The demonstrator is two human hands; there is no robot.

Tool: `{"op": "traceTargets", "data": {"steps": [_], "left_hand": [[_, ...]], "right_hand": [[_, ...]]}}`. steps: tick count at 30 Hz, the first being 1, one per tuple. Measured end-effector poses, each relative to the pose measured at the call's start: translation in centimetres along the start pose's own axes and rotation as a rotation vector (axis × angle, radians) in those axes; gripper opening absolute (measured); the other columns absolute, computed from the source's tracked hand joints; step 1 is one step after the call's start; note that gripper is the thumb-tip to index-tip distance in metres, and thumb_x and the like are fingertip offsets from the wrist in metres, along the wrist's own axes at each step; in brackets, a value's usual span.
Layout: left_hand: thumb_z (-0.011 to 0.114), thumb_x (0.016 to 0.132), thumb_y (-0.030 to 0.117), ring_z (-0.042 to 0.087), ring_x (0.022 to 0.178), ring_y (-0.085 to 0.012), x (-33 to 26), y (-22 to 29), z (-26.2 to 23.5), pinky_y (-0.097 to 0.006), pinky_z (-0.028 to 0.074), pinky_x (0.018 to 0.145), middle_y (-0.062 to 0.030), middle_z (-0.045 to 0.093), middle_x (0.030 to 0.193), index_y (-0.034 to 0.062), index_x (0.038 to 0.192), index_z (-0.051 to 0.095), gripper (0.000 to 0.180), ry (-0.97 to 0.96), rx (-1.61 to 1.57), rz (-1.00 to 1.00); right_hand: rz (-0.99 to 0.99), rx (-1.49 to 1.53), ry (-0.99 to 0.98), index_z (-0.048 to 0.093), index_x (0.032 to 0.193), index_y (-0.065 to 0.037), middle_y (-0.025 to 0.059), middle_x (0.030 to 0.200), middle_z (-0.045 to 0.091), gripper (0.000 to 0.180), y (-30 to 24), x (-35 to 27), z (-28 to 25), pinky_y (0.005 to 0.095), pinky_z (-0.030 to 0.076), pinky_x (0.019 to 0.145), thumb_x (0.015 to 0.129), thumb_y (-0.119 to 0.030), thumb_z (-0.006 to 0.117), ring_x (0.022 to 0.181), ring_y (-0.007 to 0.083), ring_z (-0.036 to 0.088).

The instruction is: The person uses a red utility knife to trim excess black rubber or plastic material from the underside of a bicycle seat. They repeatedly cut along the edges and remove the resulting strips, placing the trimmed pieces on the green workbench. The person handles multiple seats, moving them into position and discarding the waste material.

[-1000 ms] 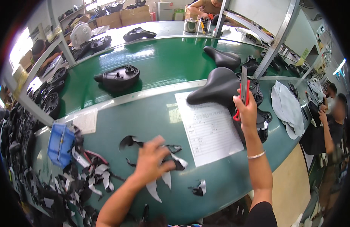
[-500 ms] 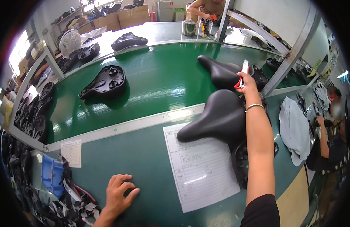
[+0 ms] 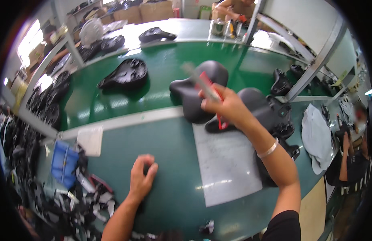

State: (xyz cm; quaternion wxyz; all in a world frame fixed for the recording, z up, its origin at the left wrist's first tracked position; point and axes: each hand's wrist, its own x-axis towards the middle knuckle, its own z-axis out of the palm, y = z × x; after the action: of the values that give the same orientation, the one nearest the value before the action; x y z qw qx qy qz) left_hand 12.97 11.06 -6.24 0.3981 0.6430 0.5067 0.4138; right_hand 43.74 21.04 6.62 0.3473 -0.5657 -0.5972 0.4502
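My right hand (image 3: pixel 226 105) is closed around a red-handled tool (image 3: pixel 210 93) with a silver blade-like part; motion blur hides its exact kind. Just behind that hand, a black bicycle saddle (image 3: pixel 196 94) straddles the pale rail, its nose to the left. The hand overlaps its right edge; I cannot tell whether they touch. Under my right wrist and forearm, a second saddle (image 3: pixel 254 103) lies partly covered on the workbench, beside upturned saddle parts (image 3: pixel 280 120). My left hand (image 3: pixel 142 176) hovers low over the bench, fingers loosely curled, thumb apart, holding nothing.
A printed sheet (image 3: pixel 226 168) lies on the bench (image 3: pixel 174 168). Behind the rail (image 3: pixel 125 122), the green surface carries an upturned saddle (image 3: pixel 127 74). Left are a blue bin (image 3: pixel 64 162) and black scraps. A metal post (image 3: pixel 316 60) rises right; other people work beyond.
My right hand has swung left and nearer with the red-handled tool. A saddle from the green surface has shifted left and toward me, turning onto the rail. My left hand has risen slightly.
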Motion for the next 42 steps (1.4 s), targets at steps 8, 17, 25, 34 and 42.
{"op": "traceTargets", "data": {"steps": [8,17,25,34,42], "left_hand": [[0.052,0.094,0.046,0.062,0.102,-0.0207,-2.6,2.2,-5.5,-0.035,0.054,0.085,-0.0108,0.059,0.118,0.0010,0.132,0.041,0.059,-0.247,-1.177,-0.544],[0.065,0.083,0.026,0.063,0.085,-0.0164,-7.5,4.5,-11.1,-0.027,0.053,0.076,-0.0104,0.061,0.101,-0.0019,0.121,0.051,0.049,-0.264,-0.707,-0.543],[0.064,0.079,0.024,0.060,0.077,-0.0134,-5.4,6.9,-11.4,-0.025,0.051,0.070,-0.0095,0.062,0.094,-0.0050,0.111,0.055,0.045,-0.478,-0.288,-0.414],[0.061,0.080,0.024,0.056,0.079,-0.0106,-11.0,6.7,-11.8,-0.025,0.047,0.069,-0.0060,0.059,0.092,-0.0047,0.111,0.055,0.043,-0.159,-0.294,-0.399],[0.066,0.080,0.025,0.055,0.085,-0.0142,-17.2,6.3,-11.5,-0.028,0.048,0.076,-0.0089,0.058,0.097,-0.0053,0.116,0.052,0.049,0.179,-0.503,-0.404]], "right_hand": [[-0.717,-0.686,-0.336,0.067,0.102,-0.014,0.0125,0.102,0.049,0.043,1.9,-20.1,17.2,0.0370,0.050,0.070,0.059,-0.011,0.076,0.089,0.0275,0.054],[-0.519,-0.400,0.093,0.055,0.129,-0.014,0.0109,0.096,0.067,0.053,4.0,-24.5,15.3,0.0345,0.049,0.056,0.078,-0.008,0.069,0.061,0.0226,0.059],[-0.712,-1.093,-0.269,0.049,0.137,-0.025,0.0050,0.064,0.044,0.061,0.1,-21.6,13.3,0.0336,0.040,0.045,0.080,-0.007,0.061,0.050,0.0207,0.048],[-0.062,-0.593,-0.005,0.032,0.144,-0.008,0.0258,0.096,0.063,0.065,3.3,-33.7,22.6,0.0435,0.050,0.064,0.085,0.002,0.058,0.074,0.0446,0.061],[-0.228,-0.191,0.319,0.039,0.139,-0.006,0.0188,0.109,0.064,0.061,1.6,-29.2,23.2,0.0323,0.053,0.075,0.084,-0.004,0.066,0.087,0.0253,0.067]]}}
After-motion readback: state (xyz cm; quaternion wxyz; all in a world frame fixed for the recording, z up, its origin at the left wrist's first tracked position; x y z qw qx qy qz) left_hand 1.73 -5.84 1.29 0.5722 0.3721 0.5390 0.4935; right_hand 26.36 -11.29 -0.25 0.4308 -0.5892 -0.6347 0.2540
